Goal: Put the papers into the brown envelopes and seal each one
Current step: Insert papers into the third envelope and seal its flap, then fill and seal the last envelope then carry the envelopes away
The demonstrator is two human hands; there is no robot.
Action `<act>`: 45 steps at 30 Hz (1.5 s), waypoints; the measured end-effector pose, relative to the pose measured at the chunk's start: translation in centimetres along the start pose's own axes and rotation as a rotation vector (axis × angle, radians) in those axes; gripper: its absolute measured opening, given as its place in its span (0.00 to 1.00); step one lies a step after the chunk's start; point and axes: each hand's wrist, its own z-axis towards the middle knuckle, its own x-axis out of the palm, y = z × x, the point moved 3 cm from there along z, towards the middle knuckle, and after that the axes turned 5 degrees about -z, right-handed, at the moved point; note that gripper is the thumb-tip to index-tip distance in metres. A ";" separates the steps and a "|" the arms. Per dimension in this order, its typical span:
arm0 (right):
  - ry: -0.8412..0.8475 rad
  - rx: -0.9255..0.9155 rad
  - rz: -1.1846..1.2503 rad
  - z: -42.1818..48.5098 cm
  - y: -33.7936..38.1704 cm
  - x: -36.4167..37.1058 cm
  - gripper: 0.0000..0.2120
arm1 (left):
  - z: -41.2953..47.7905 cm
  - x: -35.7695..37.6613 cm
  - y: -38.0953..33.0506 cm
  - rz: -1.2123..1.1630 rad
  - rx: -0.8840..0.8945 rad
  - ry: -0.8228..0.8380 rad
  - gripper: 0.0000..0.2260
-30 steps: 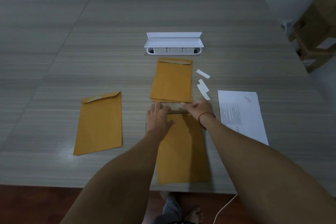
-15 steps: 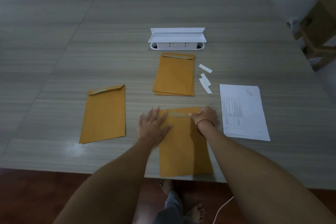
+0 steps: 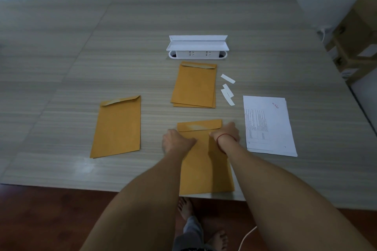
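A brown envelope [image 3: 204,169] lies in front of me, its bottom edge over the table's front edge and its flap [image 3: 199,125] folded down. My left hand [image 3: 176,141] rests on its upper left part, thumb across the paper. My right hand [image 3: 226,133], a red string on the wrist, holds the flap's right end with curled fingers. Another brown envelope [image 3: 118,126] lies to the left with its flap raised. A small stack of brown envelopes [image 3: 194,85] sits further back. Printed white papers [image 3: 269,126] lie to the right.
Three white paper strips [image 3: 227,89] lie beside the stack of envelopes. A white socket box [image 3: 197,48] with its lid up stands behind them. A wooden stool [image 3: 355,43] stands off the table's right side. My bare feet and a white cable show below the table edge.
The flap of the near envelope has been folded down flat. My left hand's spread fingers have drawn in. The view has tilted down, so everything sits lower and nearer the table edge.
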 end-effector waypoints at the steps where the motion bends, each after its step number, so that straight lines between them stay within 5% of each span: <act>1: 0.014 -0.001 -0.017 -0.1 0.0 0.0 0.25 | -0.1 0.2 0.1 -0.030 -0.037 -0.001 0.35; 4: 0.066 0.009 -0.052 0.0 -0.3 0.0 0.23 | 0.1 0.5 0.6 -0.126 -0.092 -0.002 0.40; 12: 0.108 -0.108 0.098 -0.3 1.7 -0.6 0.17 | 1.5 0.5 -1.0 -0.268 0.006 0.042 0.29; 19: 0.124 -0.255 0.160 3.0 8.1 -4.1 0.20 | 6.5 -2.9 -7.9 -0.284 0.142 0.118 0.47; 22: 0.047 -0.220 0.196 5.2 11.0 -4.5 0.06 | 9.4 -3.9 -10.6 -0.202 0.122 0.052 0.43; 25: 0.014 -0.186 0.200 7.7 13.6 -4.2 0.12 | 12.1 -4.4 -13.1 -0.166 0.167 -0.003 0.34; 28: 0.023 -0.184 0.190 9.7 15.4 -3.7 0.06 | 14.8 -4.1 -14.7 -0.113 0.192 -0.031 0.34; 32: 0.032 -0.154 0.175 11.6 16.9 -3.1 0.15 | 17.3 -3.5 -16.1 -0.065 0.210 -0.023 0.35; 38: 0.082 -0.196 0.110 11.0 17.7 -2.5 0.07 | 17.6 -3.8 -15.9 -0.065 0.218 0.000 0.30; 41: 0.085 -0.272 0.027 8.7 17.9 -3.0 0.11 | 16.1 -5.3 -15.4 -0.060 0.240 0.032 0.21; 45: 0.108 -0.380 -0.080 3.7 18.2 -3.6 0.24 | 12.8 -8.4 -13.5 -0.010 0.265 0.002 0.22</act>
